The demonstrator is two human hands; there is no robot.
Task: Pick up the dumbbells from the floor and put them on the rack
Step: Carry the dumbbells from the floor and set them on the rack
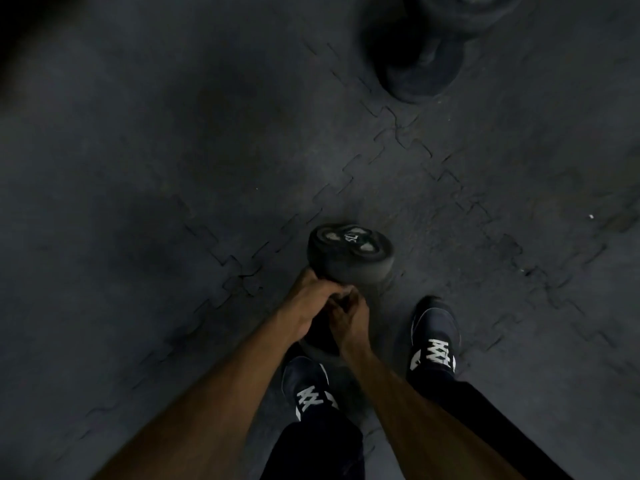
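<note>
A black dumbbell [349, 252] hangs in front of me with its far round end up and towards the camera. My left hand [311, 301] and my right hand [351, 315] both grip its handle, side by side; the handle is hidden under the fingers. The near end of the dumbbell shows dark just below my hands. A second, larger black dumbbell [420, 64] lies on the floor at the top right. No rack is in view.
Dark interlocking rubber mats [173, 168] cover the floor. My two feet in dark shoes with white laces, the left [308, 386] and the right [434, 337], stand just below the held dumbbell. The picture is dim and blurred.
</note>
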